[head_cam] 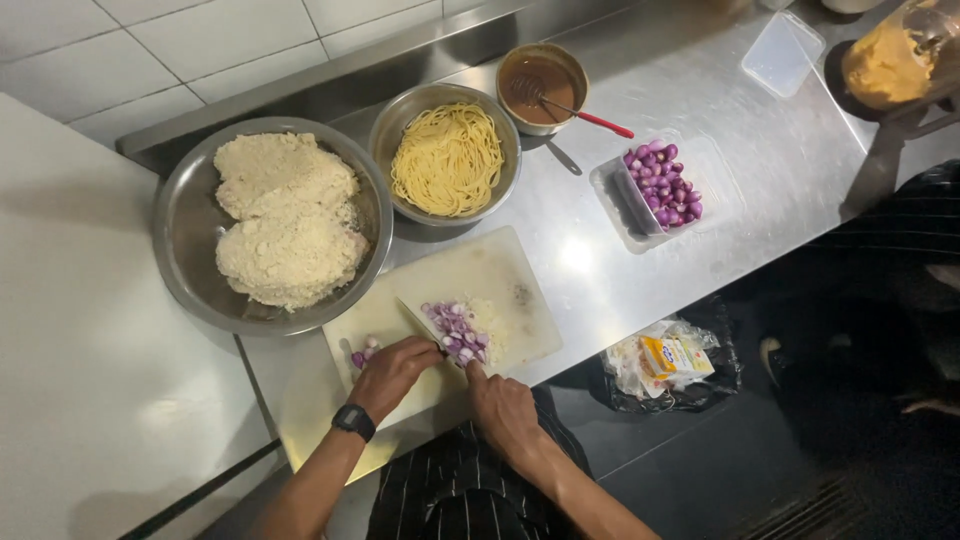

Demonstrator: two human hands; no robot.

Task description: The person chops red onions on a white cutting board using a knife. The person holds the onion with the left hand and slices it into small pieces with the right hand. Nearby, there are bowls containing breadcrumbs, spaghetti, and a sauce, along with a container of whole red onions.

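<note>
The left hand (392, 372), with a black watch (354, 421) on its wrist, is closed around the handle of a knife (418, 322) whose blade lies flat-angled across a white cutting board (500, 275) on a steel counter (760, 170). The right hand (503, 405) rests at the near edge of the board, its fingers reaching up to touch a small heap of chopped purple shallots (458, 332) that sits just right of the blade; the hand is partly curled, pressing on the pieces rather than clenched around anything. A few shallot pieces (362, 351) lie apart on the left part of the board, just beside the left hand. Behind the board stand a large metal bowl (190, 225) filled with pale crumbly mash, and a smaller metal bowl (505, 135) of yellow noodles. Farther back a small bowl of brown sauce (540, 85) holds a whisk with a red handle (603, 122). To the right, a clear plastic tub (612, 195) holds whole peeled shallots, and an empty clear container (782, 52) lies beyond it. Below the counter edge a plastic bag (665, 362) with packets sits on the dark floor.
</note>
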